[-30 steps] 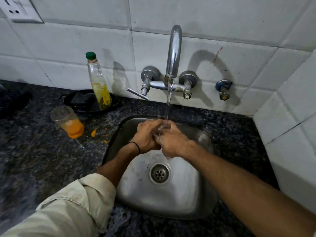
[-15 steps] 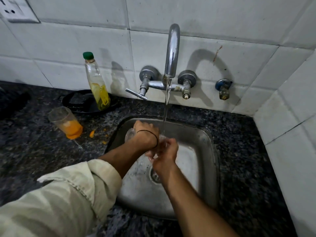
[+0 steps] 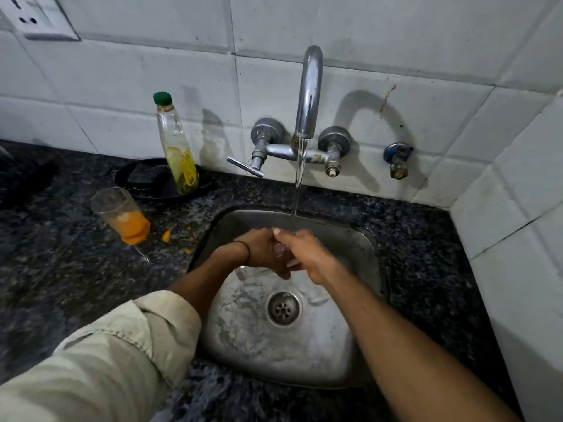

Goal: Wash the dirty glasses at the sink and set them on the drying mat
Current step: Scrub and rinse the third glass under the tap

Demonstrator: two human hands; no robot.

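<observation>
Over the sink's [image 3: 359, 239] rear half, the left hand [image 3: 264, 252] and right hand [image 3: 308, 254] curl round a clear glass [image 3: 283, 254] clasped between them. An orange-stained glass [image 3: 122, 214] stands on the counter [image 3: 76, 269], left of the sink

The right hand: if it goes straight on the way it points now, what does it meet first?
The right hand points up-left: first the glass it touches, then the left hand; depth is unclear.

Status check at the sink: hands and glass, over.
Hands: left hand and right hand grip the clear glass under the running tap, over the sink. A second glass, orange residue, stands on the counter. No obstruction seen.
</observation>
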